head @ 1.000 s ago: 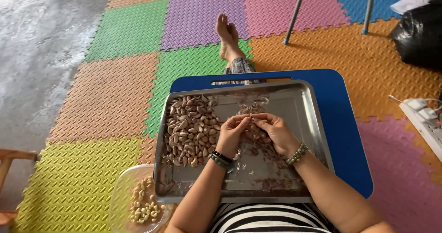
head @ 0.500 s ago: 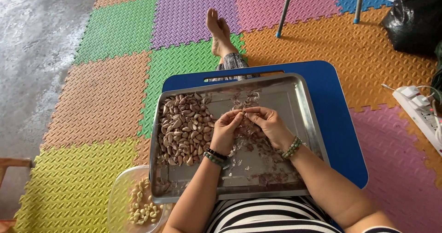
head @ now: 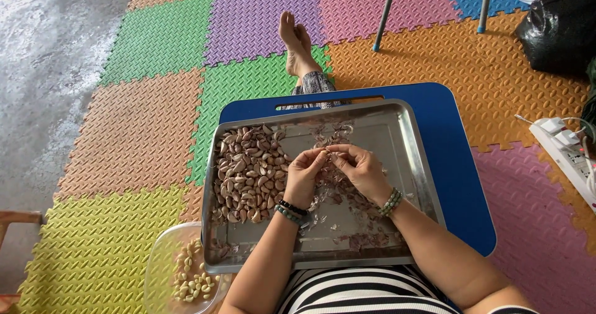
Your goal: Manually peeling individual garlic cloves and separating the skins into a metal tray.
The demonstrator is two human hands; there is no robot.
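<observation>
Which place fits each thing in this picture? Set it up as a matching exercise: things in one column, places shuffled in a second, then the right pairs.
Things:
1. unpeeled garlic cloves
2. peeled cloves
3. metal tray
4. black bag

Places:
A. on the blue lap table
B. top right, on the foam mat
C. heaped in the tray's left part
D. in the clear bowl, lower left

Pairs: 1-C, 2-D, 3-A, 4-B

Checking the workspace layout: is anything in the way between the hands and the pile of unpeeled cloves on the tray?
Nothing visible. The left hand sits just right of the clove pile, with only bare tray between; the right hand is beside it.
</observation>
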